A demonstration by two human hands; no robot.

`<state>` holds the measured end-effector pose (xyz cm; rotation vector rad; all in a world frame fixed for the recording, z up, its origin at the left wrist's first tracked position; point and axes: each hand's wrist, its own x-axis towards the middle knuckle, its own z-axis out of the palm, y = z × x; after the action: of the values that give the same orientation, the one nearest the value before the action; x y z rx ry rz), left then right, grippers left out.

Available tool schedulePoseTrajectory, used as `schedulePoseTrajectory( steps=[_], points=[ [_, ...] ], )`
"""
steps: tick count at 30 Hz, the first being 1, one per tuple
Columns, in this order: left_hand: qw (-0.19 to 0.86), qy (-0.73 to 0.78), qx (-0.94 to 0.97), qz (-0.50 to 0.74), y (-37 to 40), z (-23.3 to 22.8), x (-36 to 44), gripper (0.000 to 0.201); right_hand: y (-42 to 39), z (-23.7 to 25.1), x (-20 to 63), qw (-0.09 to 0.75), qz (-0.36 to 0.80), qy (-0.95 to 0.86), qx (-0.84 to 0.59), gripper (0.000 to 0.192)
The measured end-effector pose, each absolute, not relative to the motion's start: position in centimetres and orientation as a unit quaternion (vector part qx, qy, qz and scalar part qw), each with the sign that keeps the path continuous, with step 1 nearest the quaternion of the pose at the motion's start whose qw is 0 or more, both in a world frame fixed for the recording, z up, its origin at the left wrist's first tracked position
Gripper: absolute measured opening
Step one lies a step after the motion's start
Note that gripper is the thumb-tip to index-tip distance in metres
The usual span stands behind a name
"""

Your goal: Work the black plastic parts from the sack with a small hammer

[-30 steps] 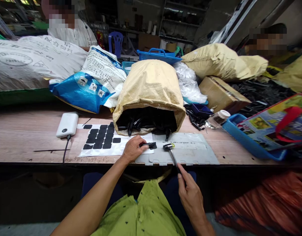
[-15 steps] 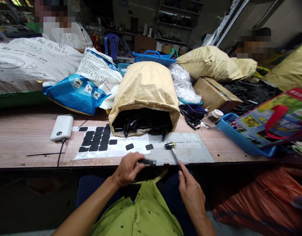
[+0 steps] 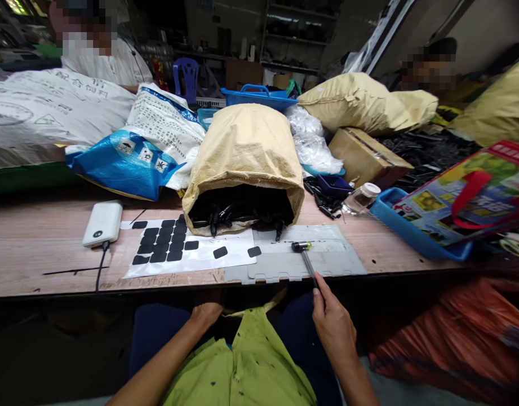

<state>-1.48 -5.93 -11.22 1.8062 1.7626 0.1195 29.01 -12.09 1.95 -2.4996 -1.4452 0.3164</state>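
Wooden workbench (image 3: 39, 248) runs across the view, loaded along its far side. A tan woven sack (image 3: 244, 152) lies on its side at centre, mouth toward the person, with black plastic parts (image 3: 238, 213) showing inside. To its left lies a blue-and-white printed bag (image 3: 136, 152); to its right, a cardboard box (image 3: 367, 155) and a blue tray (image 3: 411, 234) holding a colourful bag with red handles (image 3: 466, 194). A small clear jar with a white lid (image 3: 363, 197) stands between box and tray.

In front of the sack mouth, a grey plastic mat (image 3: 327, 262) lies flat at the bench edge, overlapping a white sheet (image 3: 200, 260) carrying rows of black adhesive pads (image 3: 162, 245). A white power bank (image 3: 102, 223) with its cable sits left of the sheet.

The small hammer (image 3: 304, 252) rests head-down on the grey mat. The right hand (image 3: 333, 327) has its fingers closed round the handle end, forefinger laid along the shaft. The left hand (image 3: 206, 314) is below the bench edge at the lap; its fingers are hidden, so whether it holds anything cannot be told.
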Motion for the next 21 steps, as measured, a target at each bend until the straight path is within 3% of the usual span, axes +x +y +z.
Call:
schedulePoseTrajectory(
  steps=[8, 14, 18, 21],
  points=[
    [0.255, 0.63, 0.732, -0.049, -8.1, -9.9, -1.6, 0.03, -12.2, 1.5, 29.2, 0.13, 0.11, -0.499, -0.85, 0.046],
    [0.134, 0.413, 0.873, 0.222, -7.9, -2.5, 1.3, 0.028, -12.2, 1.3, 29.1, 0.139, 0.107, -0.5, -0.848, 0.046],
    [0.053, 0.562, 0.753, 0.338, -0.6, 3.5, 1.8, 0.028, -12.3, 1.3, 29.1, 0.145, 0.109, -0.507, -0.843, 0.047],
    [0.004, 0.654, 0.692, 0.306, 5.5, 6.7, 1.3, 0.029, -12.3, 1.3, 29.2, 0.151, 0.111, -0.508, -0.841, 0.046]
  ],
)
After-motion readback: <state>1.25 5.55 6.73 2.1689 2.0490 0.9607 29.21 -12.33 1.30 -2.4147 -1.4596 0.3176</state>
